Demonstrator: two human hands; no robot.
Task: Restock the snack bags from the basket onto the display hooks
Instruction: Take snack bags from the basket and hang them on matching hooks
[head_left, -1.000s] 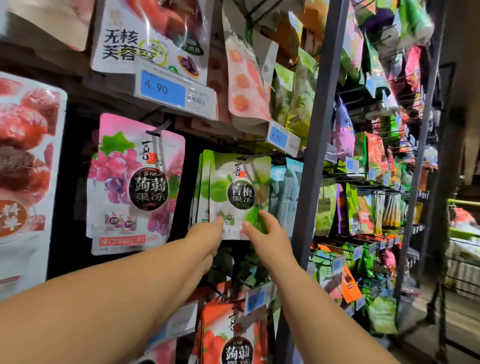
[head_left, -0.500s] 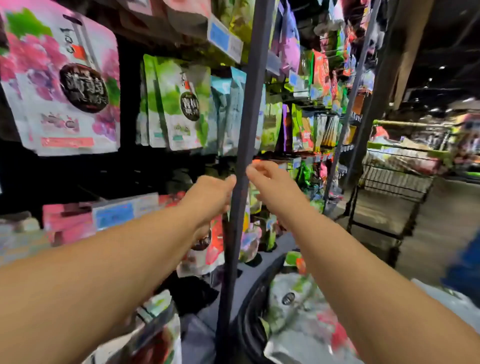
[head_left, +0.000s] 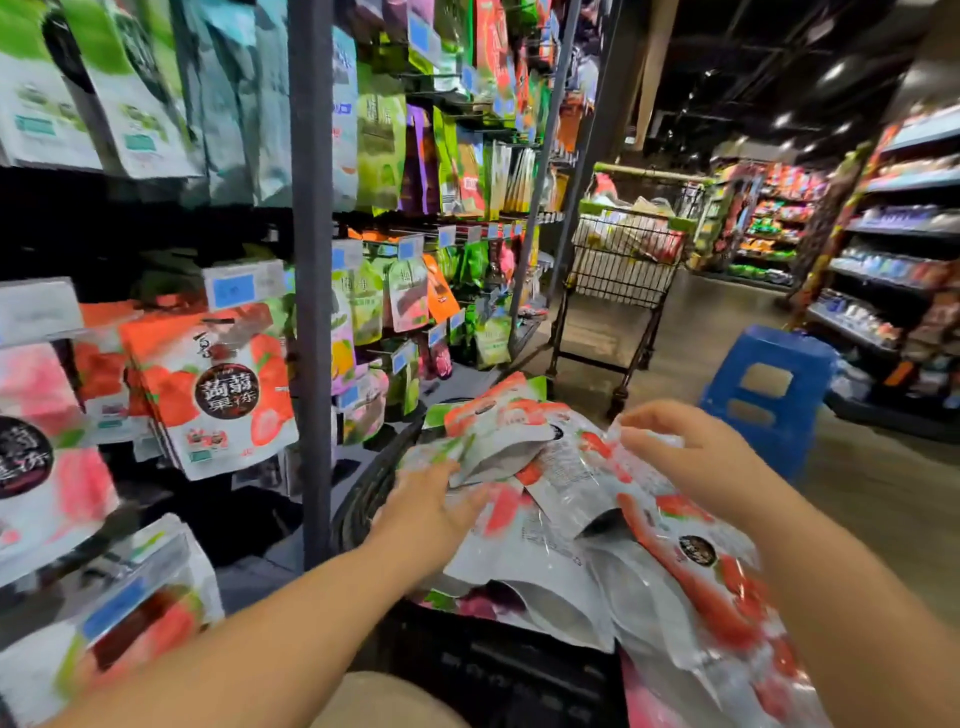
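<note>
A black basket (head_left: 363, 501) at the lower middle holds a heap of snack bags (head_left: 550, 540), mostly white with red strawberry print. My left hand (head_left: 431, 501) reaches into the heap, its fingers spread and touching a bag near the basket's left side. My right hand (head_left: 691, 452) is over the heap's right side and pinches the top edge of a strawberry bag (head_left: 597, 457). On the display hooks to the left hang matching strawberry bags (head_left: 218, 395), with pink bags (head_left: 41, 457) further left.
A grey upright post (head_left: 311, 312) stands between the hook bays, just left of the basket. A wire shopping cart (head_left: 623, 260) stands down the aisle and a blue stool (head_left: 763, 384) to the right. Stocked shelves (head_left: 893, 234) line the far right.
Both hands have come down from the green bags on the hooks to the basket. The view has swung down and right with them. My right hand has taken hold of a bag.
</note>
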